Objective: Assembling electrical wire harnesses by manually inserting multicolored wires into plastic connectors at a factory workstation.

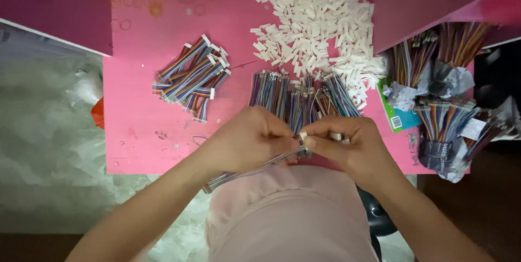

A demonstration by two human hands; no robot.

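Note:
My left hand (247, 140) pinches a flat multicoloured ribbon cable (244, 172) that trails down-left over my lap. My right hand (347, 142) meets it at the cable's end and pinches a small white plastic connector (303, 136) against the wire tips. Both hands hover at the near edge of a pink table (141, 126). Just behind them lies a row of loose ribbon cables (296, 96) with bare metal ends.
A heap of white connector housings (315, 18) covers the table's far centre. A pile of cables with fitted connectors (192, 77) lies at left. Bundles of wrapped cables (442, 115) stand at right. Pink boards (54, 7) flank the table.

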